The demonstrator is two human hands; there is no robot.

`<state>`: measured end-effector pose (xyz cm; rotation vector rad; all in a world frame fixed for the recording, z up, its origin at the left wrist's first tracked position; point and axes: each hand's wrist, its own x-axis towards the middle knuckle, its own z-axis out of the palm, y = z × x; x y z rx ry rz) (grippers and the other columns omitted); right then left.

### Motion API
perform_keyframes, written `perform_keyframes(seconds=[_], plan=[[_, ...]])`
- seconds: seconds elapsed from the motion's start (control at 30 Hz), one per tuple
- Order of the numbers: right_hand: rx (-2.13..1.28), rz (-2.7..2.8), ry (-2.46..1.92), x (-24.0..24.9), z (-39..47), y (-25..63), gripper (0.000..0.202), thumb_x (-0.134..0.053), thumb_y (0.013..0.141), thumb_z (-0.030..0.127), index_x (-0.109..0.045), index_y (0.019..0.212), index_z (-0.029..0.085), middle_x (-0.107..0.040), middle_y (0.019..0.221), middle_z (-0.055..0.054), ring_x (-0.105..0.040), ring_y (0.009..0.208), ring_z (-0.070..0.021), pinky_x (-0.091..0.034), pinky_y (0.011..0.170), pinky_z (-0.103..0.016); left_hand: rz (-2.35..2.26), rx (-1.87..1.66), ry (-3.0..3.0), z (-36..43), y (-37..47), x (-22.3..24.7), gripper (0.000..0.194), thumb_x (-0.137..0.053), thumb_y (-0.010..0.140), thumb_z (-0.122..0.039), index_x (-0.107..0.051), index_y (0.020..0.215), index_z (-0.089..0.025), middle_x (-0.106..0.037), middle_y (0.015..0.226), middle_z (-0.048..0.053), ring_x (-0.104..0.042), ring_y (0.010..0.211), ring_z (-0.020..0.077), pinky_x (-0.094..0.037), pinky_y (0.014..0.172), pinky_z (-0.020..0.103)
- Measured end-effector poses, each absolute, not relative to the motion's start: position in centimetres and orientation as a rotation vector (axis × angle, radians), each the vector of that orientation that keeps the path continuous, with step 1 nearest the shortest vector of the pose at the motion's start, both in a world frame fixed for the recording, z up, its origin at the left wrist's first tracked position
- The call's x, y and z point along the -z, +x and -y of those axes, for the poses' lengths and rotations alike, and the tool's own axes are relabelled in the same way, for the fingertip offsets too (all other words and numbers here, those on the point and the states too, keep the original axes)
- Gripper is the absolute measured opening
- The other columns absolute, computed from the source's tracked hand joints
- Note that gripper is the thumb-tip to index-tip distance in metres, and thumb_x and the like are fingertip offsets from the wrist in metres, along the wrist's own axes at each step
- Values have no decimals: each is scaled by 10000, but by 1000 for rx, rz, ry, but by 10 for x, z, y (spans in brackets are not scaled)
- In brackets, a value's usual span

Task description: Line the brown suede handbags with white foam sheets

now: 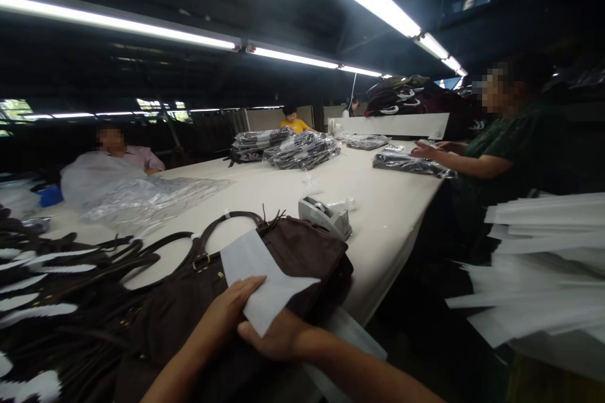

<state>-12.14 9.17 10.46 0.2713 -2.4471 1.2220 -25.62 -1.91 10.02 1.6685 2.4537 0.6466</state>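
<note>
A dark brown handbag (302, 239) lies on the table in front of me, with looped handles and a gold-coloured buckle. Over its front is a bent white sheet (258, 261), like paper or thin foam. My left hand (231, 305) grips the sheet's left edge, its fingers lying over the top. Below it, my right hand (281, 334) is closed at the lower corner; the sheet hides part of its fingers. Just beyond the bag stands a grey tape dispenser (324, 217).
More brown bags (57, 289) with white wrapped handles crowd the left. Clear plastic bags (142, 198) lie behind them. Wrapped bundles (302, 148) sit farther along the white table (378, 227). White sheets (548, 264) are stacked at right. A co-worker (515, 138) handles a wrapped bundle; other people sit farther off.
</note>
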Motion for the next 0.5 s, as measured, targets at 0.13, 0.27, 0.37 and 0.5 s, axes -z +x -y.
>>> perform_keyframes(seconds=[0.13, 0.27, 0.37, 0.5], plan=[[-1352, 2318, 274, -123, -133, -50, 387, -445, 817, 42, -721, 1044, 193, -704, 995, -25, -658, 916, -132, -507, 852, -208, -2333, -901, 1680, 34, -258, -94, 565, -576, 755, -332, -580, 1313, -240, -618, 1316, 62, -575, 1217, 277, -435, 1071, 409], [-839, 2387, 80, -115, -198, 11, 472, -410, 757, -43, -716, 1038, 180, -684, 1014, -68, -619, 974, -169, -499, 894, -296, -2277, -960, 1717, 42, -248, -95, 570, -540, 789, -371, -538, 1351, -273, -556, 1392, 46, -524, 1273, 276, -383, 1104, 415], [-453, 2763, 65, -96, -232, 41, 703, -475, 693, -53, -560, 1339, 209, -552, 1318, -127, -494, 1230, -249, -417, 1028, -404, -2328, -887, 1667, 41, -232, -95, 542, -482, 835, -344, -511, 1373, -286, -505, 1441, 45, -503, 1294, 267, -377, 1105, 415], [-156, 2986, 242, -69, -236, 58, 926, -592, 693, -3, -300, 1501, 342, -248, 1565, -119, -360, 1353, -339, -357, 1062, -502, -2438, -840, 1593, 38, -222, -95, 518, -444, 860, -304, -507, 1374, -280, -485, 1458, 35, -490, 1307, 262, -357, 1116, 443]])
